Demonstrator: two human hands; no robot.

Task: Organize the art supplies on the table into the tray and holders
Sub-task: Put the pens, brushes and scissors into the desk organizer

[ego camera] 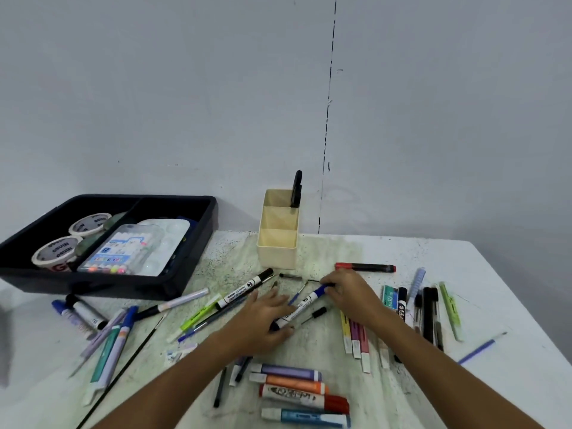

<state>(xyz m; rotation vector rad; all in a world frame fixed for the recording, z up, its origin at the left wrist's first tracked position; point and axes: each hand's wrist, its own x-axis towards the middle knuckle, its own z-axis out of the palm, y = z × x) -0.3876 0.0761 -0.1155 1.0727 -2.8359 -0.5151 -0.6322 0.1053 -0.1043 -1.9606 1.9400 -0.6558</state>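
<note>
A blue-capped whiteboard marker (301, 308) lies slanted at the table's middle. My left hand (263, 317) grips its lower end and my right hand (349, 292) pinches its blue cap end. A black-capped whiteboard marker (244, 289) lies just left of them. Behind stands a cream three-section holder (278, 243) with a black-handled tool (296, 188) in its far section. At the left sits a black tray (192, 258) with tape rolls (55, 250), a pen pack (117, 252) and a white palette (170, 233). Many markers and pens lie scattered around.
A red-capped marker (365, 267) lies right of the holder. Thick markers (297, 394) lie in a row near me. Thin pens (428, 311) cluster at the right and more markers (108, 342) at the left. A grey wall stands right behind the table.
</note>
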